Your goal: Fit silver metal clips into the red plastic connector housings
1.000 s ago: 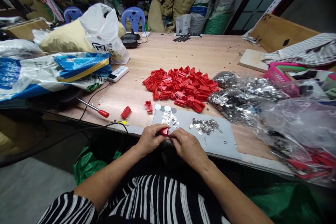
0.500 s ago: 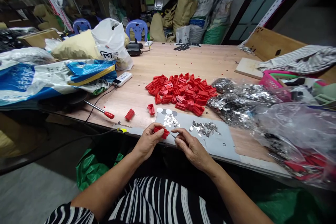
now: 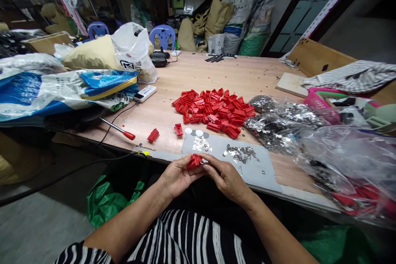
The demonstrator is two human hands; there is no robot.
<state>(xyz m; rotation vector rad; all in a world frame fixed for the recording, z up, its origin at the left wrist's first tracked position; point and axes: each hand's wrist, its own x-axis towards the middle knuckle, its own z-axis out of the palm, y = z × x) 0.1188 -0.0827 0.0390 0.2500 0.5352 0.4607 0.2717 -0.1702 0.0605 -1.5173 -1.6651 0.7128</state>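
My left hand (image 3: pixel 177 175) is closed around a small red plastic housing (image 3: pixel 194 161) at the table's near edge. My right hand (image 3: pixel 224 175) pinches a tiny metal piece against the housing's right side; the piece is too small to make out well. Just beyond my hands lies a grey sheet (image 3: pixel 247 165) with two small heaps of shiny metal clips (image 3: pixel 240 153). A big pile of red housings (image 3: pixel 213 109) lies further back on the wooden table (image 3: pixel 216 70), with two loose ones (image 3: pixel 153 135) to its left.
Clear bags of metal parts (image 3: pixel 278 126) and red parts (image 3: pixel 355 173) fill the right side. At the left lie a blue-white sack (image 3: pixel 62 90), a red-handled screwdriver (image 3: pixel 119 128), a white power strip (image 3: pixel 144 93) and a cable. A green bag (image 3: pixel 105 198) sits below the table edge.
My hands have drawn back toward me and come together again on the red housing; half a second ago the right hand was slightly apart from it. The camera view shifted a little.
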